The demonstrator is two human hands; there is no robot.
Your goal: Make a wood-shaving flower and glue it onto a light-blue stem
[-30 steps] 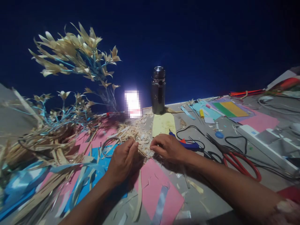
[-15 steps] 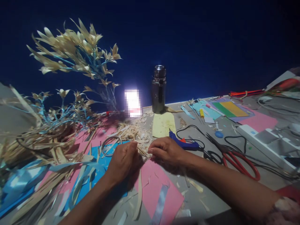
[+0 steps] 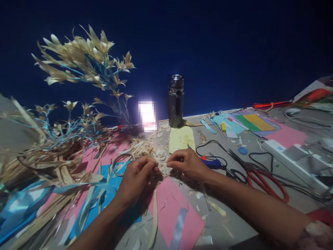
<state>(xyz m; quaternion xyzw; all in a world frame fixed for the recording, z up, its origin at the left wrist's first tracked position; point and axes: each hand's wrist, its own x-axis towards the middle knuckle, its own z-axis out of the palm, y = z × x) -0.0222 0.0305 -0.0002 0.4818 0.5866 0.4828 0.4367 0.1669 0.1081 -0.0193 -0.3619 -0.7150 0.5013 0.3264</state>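
My left hand (image 3: 140,173) is closed, fingertips pinched together above the edge of a pink sheet (image 3: 177,211). Just to its right my right hand (image 3: 186,163) also pinches, thumb against fingers, a small gap from the left. Whatever lies between the fingertips is too small to make out. Behind both hands spreads a heap of pale dry shavings (image 3: 143,147). A roll of tape (image 3: 122,163) lies beside my left hand. Partly hidden behind my right hand is a blue glue gun (image 3: 210,162), with a yellow sheet (image 3: 182,139) beyond it.
A dark flask (image 3: 176,104) stands at the back. Red-handled scissors (image 3: 267,184) and a white power strip (image 3: 293,163) lie at right. At left are dried-leaf flower branches (image 3: 78,59), straw-like strips (image 3: 52,166) and blue ribbon (image 3: 26,198). Black cords cross the right side.
My two hands have drawn slightly apart, and the left fingers have turned so that their tips show more. The camera has tilted a little; the other things stay put.
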